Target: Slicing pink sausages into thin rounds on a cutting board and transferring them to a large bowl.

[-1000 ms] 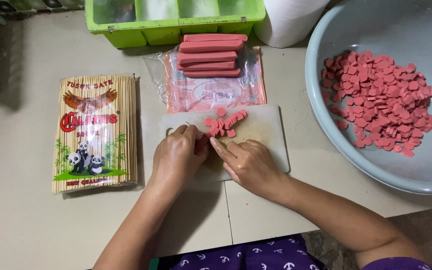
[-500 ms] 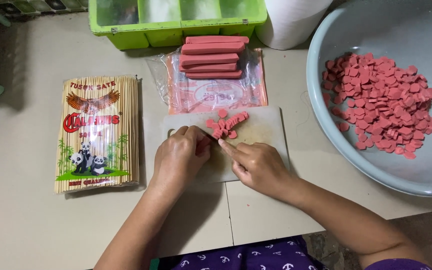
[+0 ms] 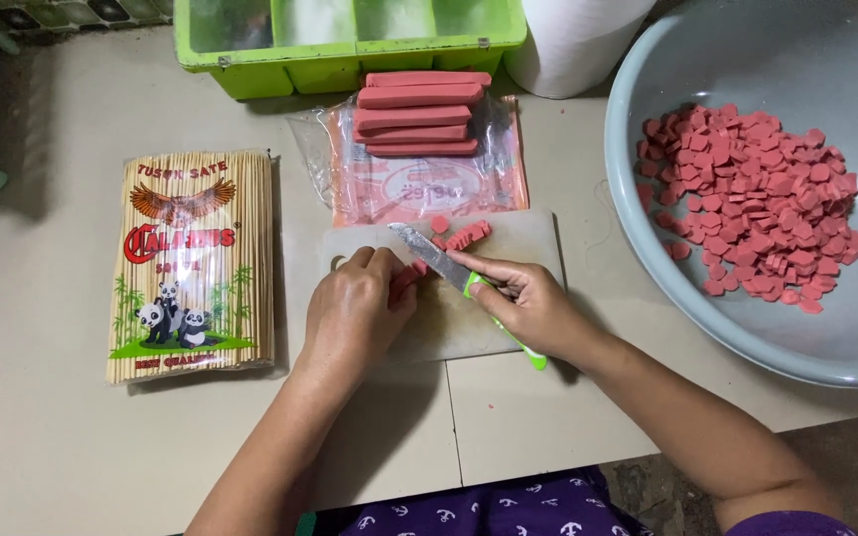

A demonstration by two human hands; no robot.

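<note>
Pink sausage [image 3: 407, 278] shows just past our left fingertips [image 3: 394, 288]: our left hand [image 3: 355, 313] is curled down over it, pinning it to the pale cutting board [image 3: 533, 238], so only its right end peeks out. From that end the piece seems to run left to right, under the palm. Our right hand [image 3: 528, 303] is closed around the green handle of a knife [image 3: 439, 256], whose blade slants up and left, its edge just right of the exposed end and crossing the sausage's long axis. Cut slices [image 3: 467, 235] lie farther off on the board. Beyond, whole sausages [image 3: 419, 114] rest on a clear wrapper [image 3: 350, 189]; far right, a grey basin [image 3: 667, 298] holds many slices.
</note>
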